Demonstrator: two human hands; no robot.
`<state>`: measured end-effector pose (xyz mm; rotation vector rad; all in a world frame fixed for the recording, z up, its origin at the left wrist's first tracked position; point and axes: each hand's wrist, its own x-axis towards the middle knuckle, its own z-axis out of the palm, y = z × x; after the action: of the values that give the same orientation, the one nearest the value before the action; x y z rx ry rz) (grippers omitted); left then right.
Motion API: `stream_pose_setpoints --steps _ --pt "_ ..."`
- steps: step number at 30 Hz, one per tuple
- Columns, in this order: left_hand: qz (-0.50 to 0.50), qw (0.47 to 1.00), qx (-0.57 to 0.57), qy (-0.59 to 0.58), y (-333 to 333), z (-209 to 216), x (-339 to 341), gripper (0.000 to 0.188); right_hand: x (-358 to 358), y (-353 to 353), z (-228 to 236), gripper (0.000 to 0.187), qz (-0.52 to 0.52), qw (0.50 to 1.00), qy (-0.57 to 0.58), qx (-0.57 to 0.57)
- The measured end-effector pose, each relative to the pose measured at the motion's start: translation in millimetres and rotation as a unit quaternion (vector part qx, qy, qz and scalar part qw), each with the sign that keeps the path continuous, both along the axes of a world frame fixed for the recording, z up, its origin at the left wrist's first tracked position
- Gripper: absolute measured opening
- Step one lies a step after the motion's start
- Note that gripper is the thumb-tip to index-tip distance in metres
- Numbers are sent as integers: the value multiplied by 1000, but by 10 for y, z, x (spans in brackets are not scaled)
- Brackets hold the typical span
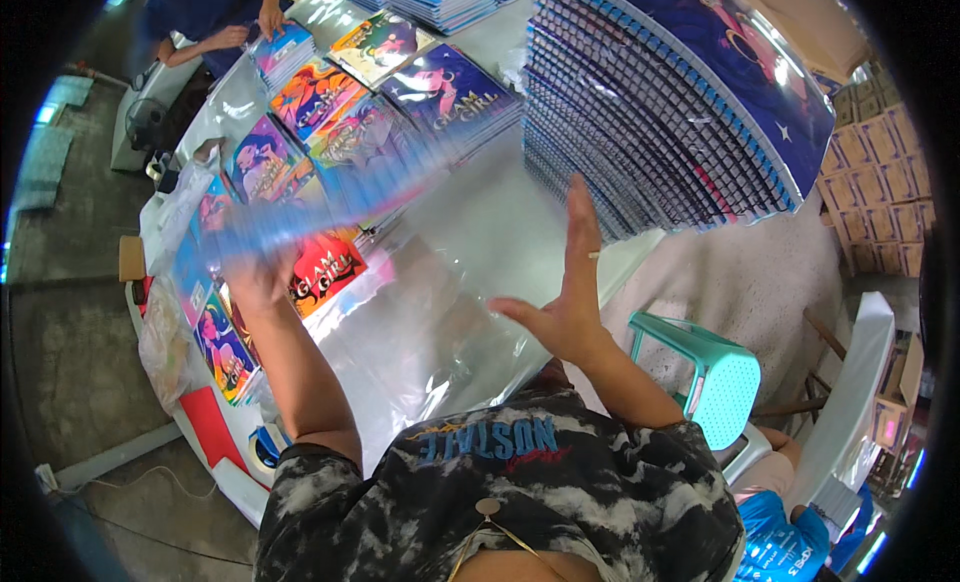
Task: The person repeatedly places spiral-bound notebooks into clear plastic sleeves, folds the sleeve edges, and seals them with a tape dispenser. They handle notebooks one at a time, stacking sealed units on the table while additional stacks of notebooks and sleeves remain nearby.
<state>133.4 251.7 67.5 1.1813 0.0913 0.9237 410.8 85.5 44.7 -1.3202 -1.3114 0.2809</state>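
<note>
My left hand (257,280) is closed on the near left end of a bluish notebook (330,207), possibly a few together; motion smears it too much to count. Beneath it stand several piles of notebooks with colourful illustrated covers, among them a red one (325,270) and a dark blue one (440,90). My right hand (572,287) is held up over the table with nothing in it, thumb and fingers spread. Just beyond its fingertips rises a tall stack of spiral-bound notebooks (640,122), coil edges towards me, a dark blue cover on top.
Clear plastic film (430,332) lies on the white table (480,222). At the far left a co-worker's hands (262,27) touch a notebook pile. A turquoise stool (722,387) stands right of the table, with cardboard boxes (880,182) behind. A tape roll (265,447) sits near left.
</note>
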Motion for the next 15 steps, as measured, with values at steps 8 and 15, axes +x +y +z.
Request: stream_pose_setpoints --steps 8,15 --pt "-331 928 164 48 256 -175 901 35 333 -625 -187 23 206 969 138 -16" --pt "493 370 128 777 748 -1260 1686 75 534 -1592 -100 17 -78 974 83 -196"
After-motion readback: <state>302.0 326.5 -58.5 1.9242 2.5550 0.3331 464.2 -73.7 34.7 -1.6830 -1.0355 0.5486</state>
